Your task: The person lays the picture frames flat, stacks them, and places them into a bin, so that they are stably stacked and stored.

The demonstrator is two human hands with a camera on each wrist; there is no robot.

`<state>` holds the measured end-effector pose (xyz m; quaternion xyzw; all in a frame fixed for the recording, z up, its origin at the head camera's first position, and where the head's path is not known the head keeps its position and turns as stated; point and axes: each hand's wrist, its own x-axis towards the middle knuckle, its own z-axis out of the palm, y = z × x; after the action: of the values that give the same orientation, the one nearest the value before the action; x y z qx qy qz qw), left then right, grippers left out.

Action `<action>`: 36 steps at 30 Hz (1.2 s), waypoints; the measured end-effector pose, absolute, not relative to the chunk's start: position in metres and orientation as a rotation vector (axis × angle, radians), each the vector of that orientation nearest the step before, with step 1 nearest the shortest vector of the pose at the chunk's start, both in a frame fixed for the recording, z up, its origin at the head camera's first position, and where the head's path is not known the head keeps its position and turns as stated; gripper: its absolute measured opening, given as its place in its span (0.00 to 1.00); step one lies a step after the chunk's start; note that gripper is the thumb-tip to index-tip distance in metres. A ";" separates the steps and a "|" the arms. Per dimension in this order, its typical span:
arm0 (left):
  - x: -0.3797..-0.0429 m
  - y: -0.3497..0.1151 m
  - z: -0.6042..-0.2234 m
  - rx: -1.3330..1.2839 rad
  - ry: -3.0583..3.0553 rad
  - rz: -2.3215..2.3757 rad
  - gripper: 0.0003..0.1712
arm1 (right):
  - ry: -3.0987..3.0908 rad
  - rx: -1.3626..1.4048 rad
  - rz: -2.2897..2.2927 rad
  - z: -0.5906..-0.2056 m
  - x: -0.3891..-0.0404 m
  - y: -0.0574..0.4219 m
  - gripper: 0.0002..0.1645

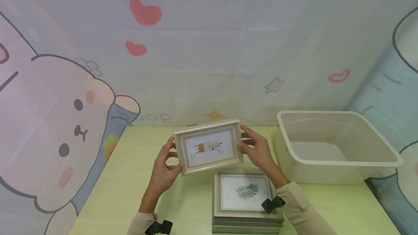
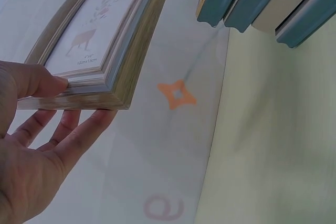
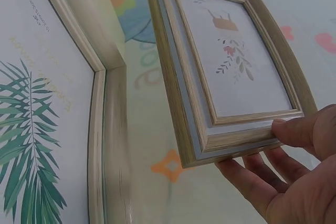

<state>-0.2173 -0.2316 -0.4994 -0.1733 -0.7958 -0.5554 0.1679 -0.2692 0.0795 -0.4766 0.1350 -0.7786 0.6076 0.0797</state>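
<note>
A light wooden picture frame with a flower-vase print is held up above the table, tilted slightly. My left hand grips its left end, thumb on the front and fingers behind, as the left wrist view shows. At the opposite end my right hand pinches the frame the same way, thumb on the front border. Below and to the right lies a stack of larger picture frames, the top one bearing a green leaf print. The right forearm passes over that stack's right side.
On the right of the table stands a white plastic tub with a broad rim. The pale yellow-green table meets a cartoon-printed backdrop along its back edge.
</note>
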 end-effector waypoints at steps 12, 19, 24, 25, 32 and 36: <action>-0.214 -0.229 -0.500 -0.553 -2.246 -1.490 0.56 | -2.410 0.303 1.901 -0.473 -0.268 0.082 0.33; -0.213 -0.228 -0.502 -0.599 -2.237 -1.419 0.55 | -2.470 0.340 1.932 -0.472 -0.268 0.083 0.29; -0.212 -0.227 -0.502 -0.627 -2.239 -1.373 0.54 | -2.504 0.347 1.933 -0.473 -0.269 0.083 0.25; -0.212 -0.227 -0.502 -0.627 -2.239 -1.369 0.54 | -2.507 0.347 1.935 -0.473 -0.268 0.084 0.24; -0.212 -0.226 -0.502 -0.607 -2.289 -1.379 0.53 | -2.525 0.347 1.949 -0.474 -0.267 0.086 0.20; -0.211 -0.224 -0.500 -0.584 -2.305 -1.395 0.51 | -2.529 0.348 1.952 -0.476 -0.264 0.088 0.20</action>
<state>-0.2113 -0.2241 -0.5003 -0.2079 -0.8207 -0.4967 0.1913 -0.2644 0.0876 -0.4757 0.1082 -0.7865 0.6070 -0.0359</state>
